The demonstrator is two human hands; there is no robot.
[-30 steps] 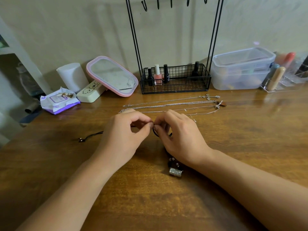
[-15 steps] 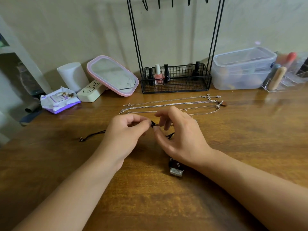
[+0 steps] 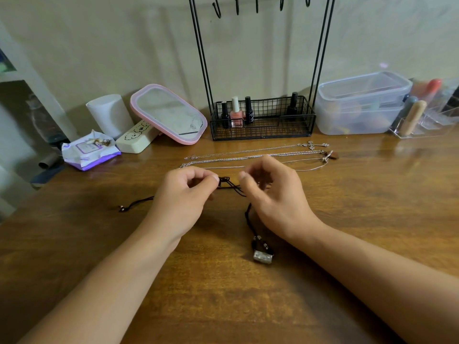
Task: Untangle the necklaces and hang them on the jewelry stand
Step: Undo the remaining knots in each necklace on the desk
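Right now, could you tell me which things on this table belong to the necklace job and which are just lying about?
Belong to the job:
- black cord necklace, knot pinched by left hand; right hand beside it
- silver chains
- jewelry stand

Lying about:
- pink mirror
- nail polish bottles
- plastic container
- wipes packet
- white cup

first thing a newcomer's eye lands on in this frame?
The two hands at centre: the left hand pinches a knot in the black cord necklace, the right hand close beside it, its pendant lying on the wooden table. Behind them, silver chains lie stretched out before the black wire jewelry stand, whose hooks are bare.
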